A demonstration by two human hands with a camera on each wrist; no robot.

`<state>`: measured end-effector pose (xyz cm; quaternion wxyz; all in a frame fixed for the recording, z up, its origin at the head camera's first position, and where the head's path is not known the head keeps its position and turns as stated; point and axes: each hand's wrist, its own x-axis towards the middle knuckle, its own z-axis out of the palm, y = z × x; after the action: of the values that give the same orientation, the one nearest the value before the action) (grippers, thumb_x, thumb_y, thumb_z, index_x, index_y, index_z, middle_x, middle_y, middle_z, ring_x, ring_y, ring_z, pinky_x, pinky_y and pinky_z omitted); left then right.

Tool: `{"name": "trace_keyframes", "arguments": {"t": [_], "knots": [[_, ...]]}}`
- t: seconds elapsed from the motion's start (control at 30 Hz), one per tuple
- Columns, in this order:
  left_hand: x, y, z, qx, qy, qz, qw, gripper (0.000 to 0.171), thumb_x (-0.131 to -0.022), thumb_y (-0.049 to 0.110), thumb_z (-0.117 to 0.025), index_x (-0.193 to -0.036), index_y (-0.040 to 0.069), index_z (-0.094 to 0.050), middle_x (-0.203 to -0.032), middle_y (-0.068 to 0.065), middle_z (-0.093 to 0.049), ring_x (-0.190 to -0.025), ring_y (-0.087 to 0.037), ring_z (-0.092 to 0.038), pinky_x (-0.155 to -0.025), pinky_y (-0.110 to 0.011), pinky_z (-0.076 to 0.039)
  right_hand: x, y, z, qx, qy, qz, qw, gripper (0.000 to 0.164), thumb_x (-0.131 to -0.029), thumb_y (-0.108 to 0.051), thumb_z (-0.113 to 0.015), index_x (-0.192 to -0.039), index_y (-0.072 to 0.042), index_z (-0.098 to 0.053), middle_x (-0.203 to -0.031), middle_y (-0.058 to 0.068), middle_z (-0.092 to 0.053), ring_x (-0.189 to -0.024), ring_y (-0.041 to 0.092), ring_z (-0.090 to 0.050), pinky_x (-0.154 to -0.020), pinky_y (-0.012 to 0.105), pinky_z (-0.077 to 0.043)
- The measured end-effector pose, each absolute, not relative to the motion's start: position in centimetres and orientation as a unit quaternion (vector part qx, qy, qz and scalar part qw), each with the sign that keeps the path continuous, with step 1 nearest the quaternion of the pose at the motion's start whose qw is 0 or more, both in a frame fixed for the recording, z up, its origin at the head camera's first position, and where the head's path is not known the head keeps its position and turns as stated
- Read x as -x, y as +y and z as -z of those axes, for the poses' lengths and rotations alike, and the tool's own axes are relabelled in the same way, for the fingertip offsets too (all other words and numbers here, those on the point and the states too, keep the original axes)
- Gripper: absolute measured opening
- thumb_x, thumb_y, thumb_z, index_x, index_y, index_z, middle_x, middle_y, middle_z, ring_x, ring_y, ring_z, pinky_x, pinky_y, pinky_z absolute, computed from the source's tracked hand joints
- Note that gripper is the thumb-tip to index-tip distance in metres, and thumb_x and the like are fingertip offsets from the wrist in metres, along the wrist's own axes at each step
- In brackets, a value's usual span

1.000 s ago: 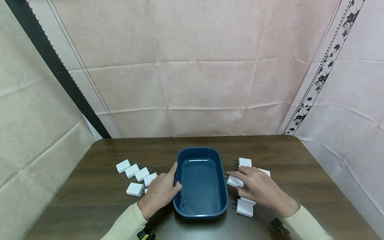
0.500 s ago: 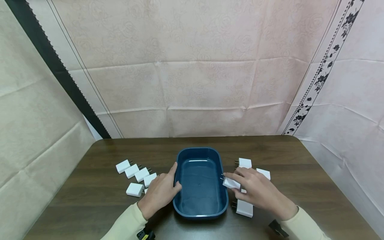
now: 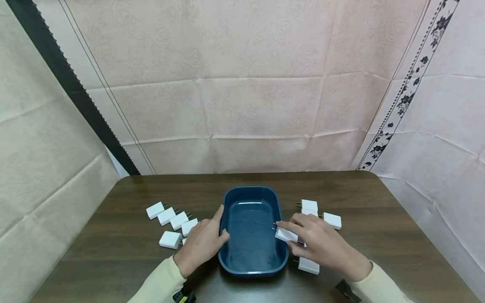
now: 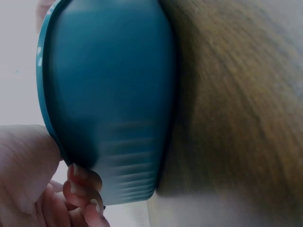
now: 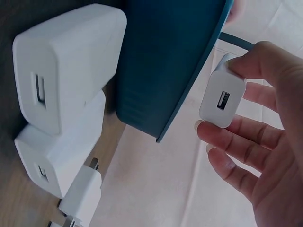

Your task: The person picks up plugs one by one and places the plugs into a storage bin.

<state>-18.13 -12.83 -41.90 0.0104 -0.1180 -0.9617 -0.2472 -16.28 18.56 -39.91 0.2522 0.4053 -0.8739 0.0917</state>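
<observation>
A blue plastic tub (image 3: 251, 248) stands in the middle of the table. My left hand (image 3: 204, 242) holds its left rim, thumb over the inside; in the left wrist view the curled fingers (image 4: 78, 187) touch the tub's outer wall. Between thumb and fingers my right hand (image 3: 320, 240) pinches a white USB charger plug (image 3: 286, 235) over the tub's right rim, prongs pointing left. The right wrist view shows the USB port on the end of this charger (image 5: 222, 97). More white chargers lie under and around the right hand, such as one charger (image 3: 309, 266) in front, partly covered.
Left of the tub several white chargers (image 3: 166, 216) lie in a slanting row, with another charger (image 3: 170, 239) nearer, partly by the left hand. Beyond the right hand lie two chargers (image 3: 332, 220). Pale cloth (image 3: 257, 109) hangs behind the wooden table (image 3: 360, 202).
My right hand has lifted the charger plug and carried it left from the right-hand group to over the tub's rim. The left hand and tub have stayed put.
</observation>
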Motion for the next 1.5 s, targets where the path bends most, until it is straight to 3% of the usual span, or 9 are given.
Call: {"name": "trace_keyframes", "arguments": {"t": [0.37,1.03,1.5], "knots": [[18.1,-12.8,41.9,0.118,-0.961,0.248,0.007,0.070,-0.094,0.016,-0.057,-0.157,0.003,-0.032,-0.049,0.006,-0.043,-0.037,-0.012,-0.043,-0.040,-0.023,-0.032,15.9,18.0,40.1,-0.408,-0.879,-0.106,0.222,0.049,-0.079,-0.024,-0.080,-0.127,-0.024,-0.070,-0.097,-0.004,-0.068,-0.079,0.006,-0.057,-0.067,0.018,-0.053],[18.1,-12.8,41.9,0.116,-0.961,0.250,0.006,0.069,-0.093,0.016,-0.057,-0.157,0.003,-0.033,-0.050,0.005,-0.044,-0.038,-0.012,-0.043,-0.040,-0.023,-0.034,15.8,17.0,40.5,-0.443,-0.854,-0.114,0.247,0.051,-0.078,-0.024,-0.080,-0.128,-0.022,-0.070,-0.097,-0.005,-0.066,-0.078,0.005,-0.055,-0.064,0.019,-0.049],[18.1,-12.9,41.9,0.123,-0.961,0.247,0.011,0.070,-0.093,0.016,-0.057,-0.157,0.002,-0.032,-0.050,0.006,-0.042,-0.037,-0.011,-0.042,-0.039,-0.022,-0.032,15.5,16.4,40.8,-0.442,-0.865,-0.124,0.201,0.046,-0.080,-0.025,-0.081,-0.125,-0.023,-0.071,-0.100,-0.006,-0.067,-0.084,0.006,-0.056,-0.070,0.020,-0.051]]}}
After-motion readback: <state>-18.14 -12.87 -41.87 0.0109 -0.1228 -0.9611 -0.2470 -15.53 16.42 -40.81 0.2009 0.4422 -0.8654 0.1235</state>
